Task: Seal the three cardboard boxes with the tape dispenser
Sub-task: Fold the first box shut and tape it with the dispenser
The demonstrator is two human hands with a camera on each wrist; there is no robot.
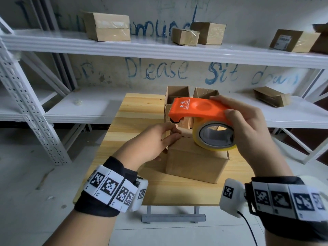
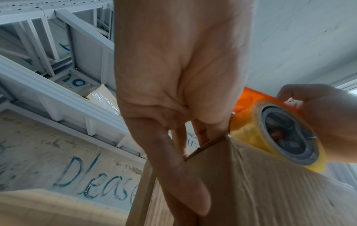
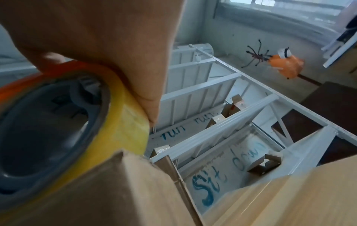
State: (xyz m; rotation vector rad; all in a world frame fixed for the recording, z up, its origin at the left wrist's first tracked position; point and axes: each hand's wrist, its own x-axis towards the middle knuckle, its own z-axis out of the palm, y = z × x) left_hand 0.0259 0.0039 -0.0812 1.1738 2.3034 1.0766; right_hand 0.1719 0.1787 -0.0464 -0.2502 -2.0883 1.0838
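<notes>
Orange tape dispenser (image 1: pixel 198 110) is hanging in the right hand (image 1: pixel 248 125) – fingers wrapping it – left hand (image 1: pixel 150 142) pinching the box (image 1: pixel 193 162) edge, steadying it.

White shelving against a scrawled wall

White metal shelving (image 1: pixel 159 48) lines a pale wall (image 1: pixel 248 13) scrawled with blue lettering, "Please sit down" among it. Spare cardboard boxes (image 1: pixel 108 29) sit on the shelves. A light wooden table (image 1: pixel 134 110) stands in front on a pale tiled floor (image 1: pixel 35 174). A window (image 3: pixel 280 13) shows in the right wrist view.
</notes>
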